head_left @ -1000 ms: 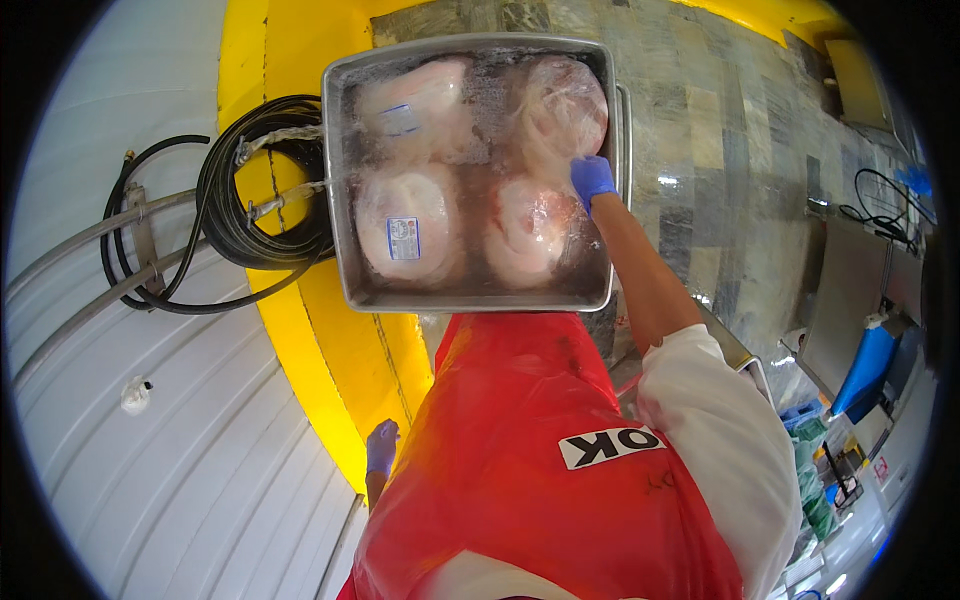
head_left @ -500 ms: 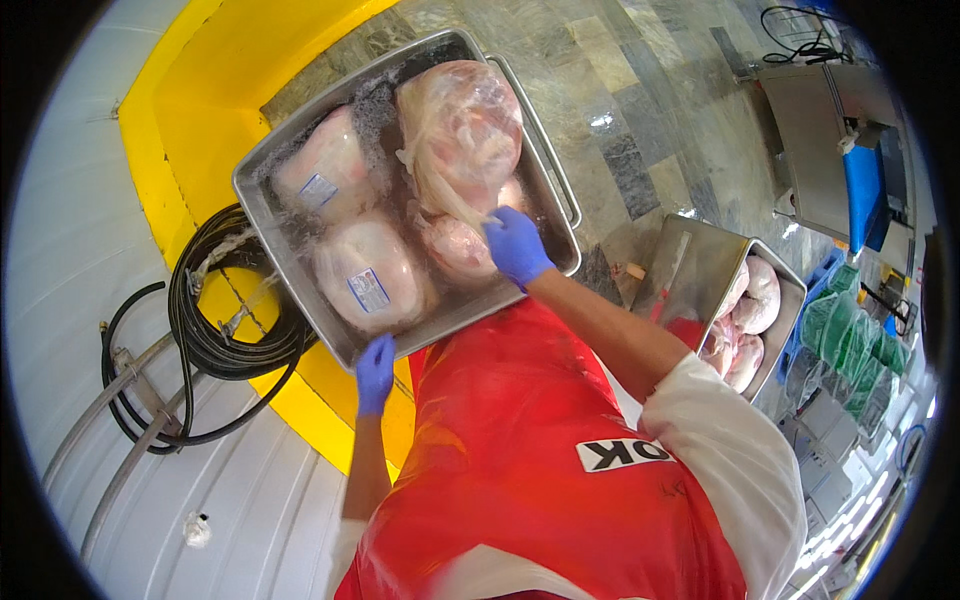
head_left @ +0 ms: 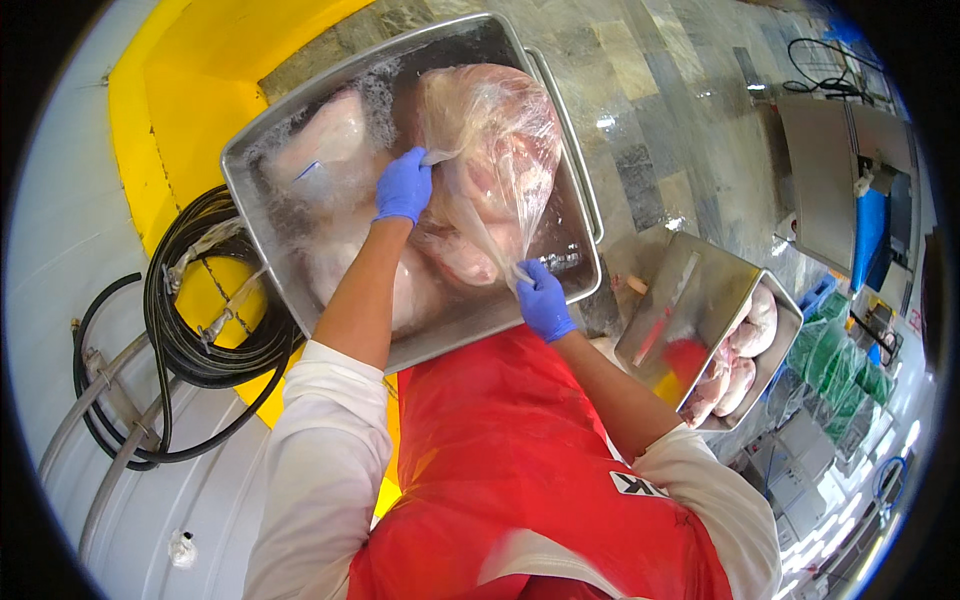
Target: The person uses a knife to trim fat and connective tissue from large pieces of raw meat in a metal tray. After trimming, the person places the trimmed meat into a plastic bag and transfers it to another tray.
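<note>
My left hand (head_left: 405, 187) and my right hand (head_left: 543, 300), both in blue gloves, pinch the clear plastic bag (head_left: 482, 215) and stretch it between them. Inside the bag is a large piece of raw pink meat (head_left: 495, 120), in the far right of a metal tub (head_left: 430, 350) holding foamy water. My left forearm crosses over the tub's near left part. Another pale wrapped piece of meat (head_left: 335, 140) with a label lies at the far left. The near left wrapped piece (head_left: 410, 290) is partly covered by my forearm.
Left of the tub hangs a coiled black hose (head_left: 165, 330) by metal pipes and a yellow barrier (head_left: 190, 90). To the right, a second metal tub (head_left: 665, 320) holds several pieces of meat. Beyond it are a metal cabinet (head_left: 820, 190) and green plastic (head_left: 825, 360).
My left hand has moved from the tub's near rim to over its middle and taken hold of the bag. My right hand has drawn its part of the bag nearer and to the right.
</note>
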A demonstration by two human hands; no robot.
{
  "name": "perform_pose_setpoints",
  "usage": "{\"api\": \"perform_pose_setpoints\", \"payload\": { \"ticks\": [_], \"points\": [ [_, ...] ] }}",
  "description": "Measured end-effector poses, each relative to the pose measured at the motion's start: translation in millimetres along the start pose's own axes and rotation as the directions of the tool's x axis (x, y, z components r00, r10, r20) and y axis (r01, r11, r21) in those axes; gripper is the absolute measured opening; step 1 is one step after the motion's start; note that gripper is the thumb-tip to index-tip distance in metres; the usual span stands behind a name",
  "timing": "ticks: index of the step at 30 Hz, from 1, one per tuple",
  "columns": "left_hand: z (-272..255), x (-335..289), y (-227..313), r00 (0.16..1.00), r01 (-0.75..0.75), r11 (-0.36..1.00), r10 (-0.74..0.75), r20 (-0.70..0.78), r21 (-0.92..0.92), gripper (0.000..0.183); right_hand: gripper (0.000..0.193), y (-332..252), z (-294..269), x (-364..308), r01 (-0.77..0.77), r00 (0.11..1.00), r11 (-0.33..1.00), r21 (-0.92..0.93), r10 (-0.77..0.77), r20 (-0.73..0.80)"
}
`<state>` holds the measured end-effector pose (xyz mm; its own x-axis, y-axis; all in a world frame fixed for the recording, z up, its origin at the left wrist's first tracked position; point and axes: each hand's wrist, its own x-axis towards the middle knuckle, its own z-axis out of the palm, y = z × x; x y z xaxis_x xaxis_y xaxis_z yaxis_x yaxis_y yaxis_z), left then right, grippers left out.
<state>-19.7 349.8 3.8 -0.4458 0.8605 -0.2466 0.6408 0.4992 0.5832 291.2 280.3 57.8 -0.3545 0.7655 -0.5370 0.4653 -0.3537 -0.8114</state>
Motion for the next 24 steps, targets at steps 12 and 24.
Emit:
{"api": "perform_pose_setpoints", "payload": {
  "ticks": [12,24],
  "points": [
    [-85,62,17,0.925,-0.131,0.698,-0.169,-0.339,-0.704,0.02,0.025,22,-68,116,0.003,0.97,0.941,-0.339,-0.085,-0.226],
    [-167,-54,51,0.921,-0.046,0.324,-0.353,-0.166,-0.945,0.019,0.029,-74,-74,304,-0.049,0.884,0.914,-0.402,-0.147,-0.443]
  ]
}}
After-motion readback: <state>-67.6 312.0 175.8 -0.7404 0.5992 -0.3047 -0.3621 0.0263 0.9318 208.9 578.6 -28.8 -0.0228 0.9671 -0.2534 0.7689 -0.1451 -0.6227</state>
